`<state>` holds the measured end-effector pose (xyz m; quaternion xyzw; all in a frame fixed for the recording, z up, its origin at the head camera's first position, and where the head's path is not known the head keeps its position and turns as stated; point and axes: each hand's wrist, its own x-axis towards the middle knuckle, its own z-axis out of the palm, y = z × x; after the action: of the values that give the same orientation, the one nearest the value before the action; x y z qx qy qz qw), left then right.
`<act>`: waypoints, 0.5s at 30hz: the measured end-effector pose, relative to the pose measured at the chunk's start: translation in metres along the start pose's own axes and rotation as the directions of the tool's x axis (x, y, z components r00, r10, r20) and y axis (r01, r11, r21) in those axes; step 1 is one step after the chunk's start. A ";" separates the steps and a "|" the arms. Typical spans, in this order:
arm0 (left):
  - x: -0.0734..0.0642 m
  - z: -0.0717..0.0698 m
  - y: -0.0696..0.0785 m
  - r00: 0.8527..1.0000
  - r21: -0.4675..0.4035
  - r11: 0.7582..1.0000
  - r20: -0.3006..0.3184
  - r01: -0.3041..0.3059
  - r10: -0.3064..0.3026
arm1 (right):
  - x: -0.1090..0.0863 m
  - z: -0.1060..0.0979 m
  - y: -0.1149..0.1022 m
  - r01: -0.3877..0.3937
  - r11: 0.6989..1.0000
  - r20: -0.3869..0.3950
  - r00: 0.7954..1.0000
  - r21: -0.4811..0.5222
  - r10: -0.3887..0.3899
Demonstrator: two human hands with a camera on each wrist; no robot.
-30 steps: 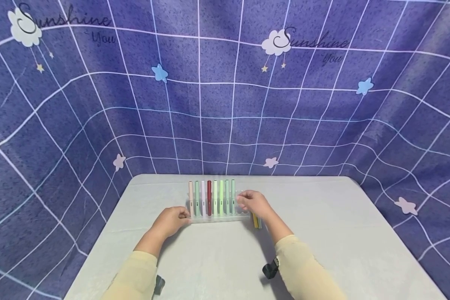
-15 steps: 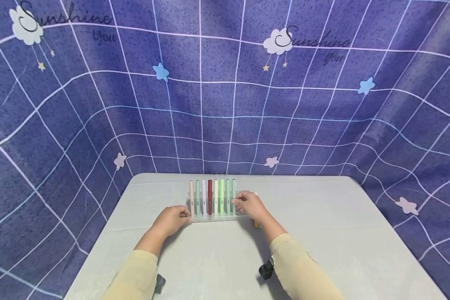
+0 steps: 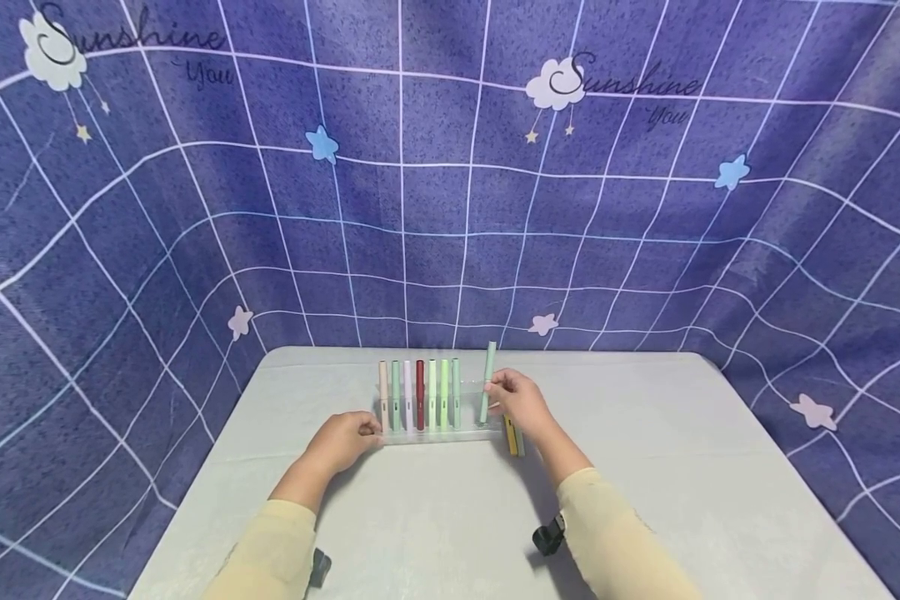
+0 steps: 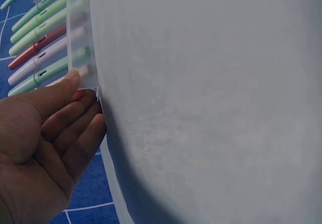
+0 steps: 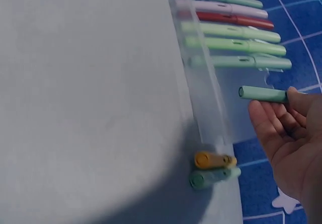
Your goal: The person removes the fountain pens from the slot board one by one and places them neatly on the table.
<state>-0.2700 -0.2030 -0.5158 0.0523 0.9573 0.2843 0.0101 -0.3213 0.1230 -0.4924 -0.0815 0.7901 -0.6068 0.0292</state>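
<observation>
A clear pen rack [image 3: 435,437] stands on the table, with several capped pens upright in a row: peach, green, lilac, dark red [image 3: 420,396], and lighter greens. My left hand [image 3: 343,442] grips the rack's left end; in the left wrist view the thumb [image 4: 73,77] lies on its edge, with the fingers curled below. My right hand [image 3: 521,402] pinches a pale green pen [image 3: 489,367] between thumb and fingers. That pen leans slightly in front of the rack's right part, and the right wrist view shows its lower end [image 5: 261,93] free of the slots.
Beside the rack's right end lie a yellow pen [image 5: 214,160] and a green pen [image 5: 209,178], close together on the white table [image 3: 435,517]. Behind the table hangs a blue gridded curtain [image 3: 450,200]. Each forearm carries a small black camera.
My right hand reached left to the rightmost pale green pen, took hold of it, and drew it up and right out of its slot. The left hand stayed on the rack.
</observation>
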 end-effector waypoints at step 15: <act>0.000 0.001 0.000 1.000 -0.022 1.000 0.000 0.001 -0.001 | -0.007 -0.051 0.015 -0.098 0.995 -0.005 0.995 -0.029 0.098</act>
<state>-0.2696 -0.2027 -0.5166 0.0517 0.9542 0.2946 0.0109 -0.3231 0.1766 -0.4938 -0.0419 0.8021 -0.5931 0.0562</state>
